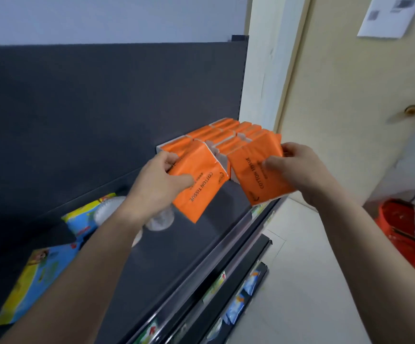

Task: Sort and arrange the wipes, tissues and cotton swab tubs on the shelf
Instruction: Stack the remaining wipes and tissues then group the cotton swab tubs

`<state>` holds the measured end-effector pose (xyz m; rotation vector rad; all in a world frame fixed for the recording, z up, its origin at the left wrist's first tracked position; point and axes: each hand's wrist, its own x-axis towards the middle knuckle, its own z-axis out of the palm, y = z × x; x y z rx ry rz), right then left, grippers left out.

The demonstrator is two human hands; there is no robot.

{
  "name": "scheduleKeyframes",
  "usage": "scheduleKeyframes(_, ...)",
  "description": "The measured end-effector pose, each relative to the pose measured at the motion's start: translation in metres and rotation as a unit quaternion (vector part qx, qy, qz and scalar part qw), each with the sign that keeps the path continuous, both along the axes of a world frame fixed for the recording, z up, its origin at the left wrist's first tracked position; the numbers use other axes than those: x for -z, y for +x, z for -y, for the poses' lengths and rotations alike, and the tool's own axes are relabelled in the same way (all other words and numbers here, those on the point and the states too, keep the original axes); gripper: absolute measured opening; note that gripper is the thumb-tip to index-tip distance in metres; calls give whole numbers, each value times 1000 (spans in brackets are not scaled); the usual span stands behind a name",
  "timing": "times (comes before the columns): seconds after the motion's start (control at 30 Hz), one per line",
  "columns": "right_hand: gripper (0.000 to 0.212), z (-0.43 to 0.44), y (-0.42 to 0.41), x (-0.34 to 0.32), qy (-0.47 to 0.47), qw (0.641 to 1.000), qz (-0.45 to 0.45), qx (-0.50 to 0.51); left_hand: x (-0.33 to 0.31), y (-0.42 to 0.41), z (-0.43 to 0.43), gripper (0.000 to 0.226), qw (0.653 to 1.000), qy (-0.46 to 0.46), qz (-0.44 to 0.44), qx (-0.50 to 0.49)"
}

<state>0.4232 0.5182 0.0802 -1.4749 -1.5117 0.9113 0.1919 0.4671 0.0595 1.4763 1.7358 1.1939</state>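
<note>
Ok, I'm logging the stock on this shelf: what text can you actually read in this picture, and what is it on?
"COTTON TISSUE": on the left orange tissue pack, gripped by the left hand.
"COTTON TISSUE": on the right orange tissue pack, gripped by the right hand.
Too blurred to read: the blue-and-yellow wipes packs, the shelf-edge labels, the paper sheet at top right.

The shelf (164,256) is dark grey, as is its back panel (77,95). At the shelf's right end the tissue packs (226,135) are orange with white ends; the left pack (201,189) and right pack (248,184), nearest the shelf front, bear dark letters on orange. At its left end the wipes (40,276) are blue and yellow with red marks, and the tubs (108,207) are clear and whitish. Above the shelf the wall (102,16) is pale lilac-grey. Right of it the door (350,95) is cream, the bucket (397,227) red-orange, the floor (300,281) off-white.
</note>
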Motion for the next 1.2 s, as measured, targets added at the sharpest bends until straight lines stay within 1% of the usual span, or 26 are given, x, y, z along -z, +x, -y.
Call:
scheduleKeyframes(0.07, 32, -28, -2, -3, 8, 1000, -5, -14, 0, -3, -21, 43, 1000, -8, -13, -22)
scheduleKeyframes(0.13, 29, -57, -7, -5, 15, 999, -8, -38, 0, -6, -42, 44, 998, -27, -29, -44)
scheduleKeyframes(0.27, 20, -114, -16, -5, 25, 993, 0, -119, 7, -3, -78, 60, 993, -65, -69, -67)
scheduleKeyframes(0.3, 19, -127, -16, -5, 25, 990, 6, -142, 9, 0, -87, 59, 992, -71, -75, -73)
scheduleKeyframes(0.4, 24, -166, -14, -6, 14, 980, 9, -200, 22, 8, -113, 43, 987, -79, -95, -103)
scheduleKeyframes(0.53, 31, -207, -13, -12, -1, 966, -5, -259, 39, 17, -143, 49, 972, -104, -156, -142)
scheduleKeyframes(0.63, 28, -227, -17, -15, 9, 956, -15, -292, 50, 23, -157, 49, 956, -132, -189, -182)
scheduleKeyframes(0.83, 23, -247, -26, -10, 11, 929, -6, -371, 66, 32, -171, 34, 944, -120, -187, -245)
scheduleKeyframes(0.93, 23, -249, -31, -5, 18, 911, 0, -411, 67, 31, -175, 33, 939, -117, -182, -268)
scheduleKeyframes(1.0, 26, -248, -35, -3, 22, 898, 21, -439, 67, 29, -177, 37, 940, -108, -165, -279)
scheduleKeyframes(1.1, 32, -244, -43, 1, 24, 882, 50, -467, 64, 25, -175, 43, 945, -106, -145, -273)
scheduleKeyframes(1.2, 39, -237, -53, 3, 25, 858, 89, -505, 56, 16, -165, 36, 958, -93, -102, -250)
